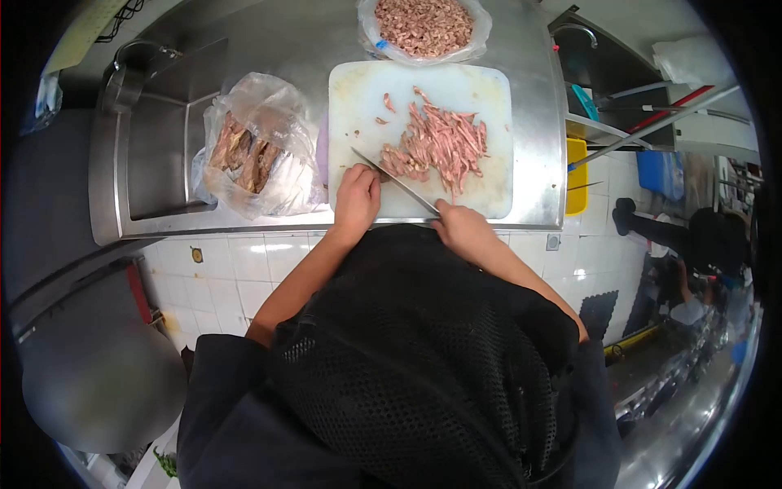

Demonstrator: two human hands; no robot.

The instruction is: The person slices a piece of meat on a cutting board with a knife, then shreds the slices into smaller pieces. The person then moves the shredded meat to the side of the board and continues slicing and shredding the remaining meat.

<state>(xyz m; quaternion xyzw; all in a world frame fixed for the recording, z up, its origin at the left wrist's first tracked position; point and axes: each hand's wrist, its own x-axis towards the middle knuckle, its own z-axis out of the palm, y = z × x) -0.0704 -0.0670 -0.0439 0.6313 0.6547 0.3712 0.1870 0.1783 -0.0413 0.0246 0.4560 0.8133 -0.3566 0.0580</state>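
Note:
My right hand (466, 228) is wrapped round the handle of a long knife (405, 187), whose blade slants up and left over the white cutting board (497, 191). The fingers of my left hand (356, 198) are bent together on the board's left edge, beside the blade; whatever lies under them is hidden. Reddish meat cut into strips (448, 143) is heaped on the board, with smaller pieces by the knife. A few loose bits lie towards the board's upper left.
Left of the board, an open plastic bag (285, 130) holds brown meat pieces (243, 155). Beyond the board sits a bag of chopped meat (423, 28). A sink (167, 155) is at left, a yellow bin (577, 175) at right. Another person (717, 236) is at far right.

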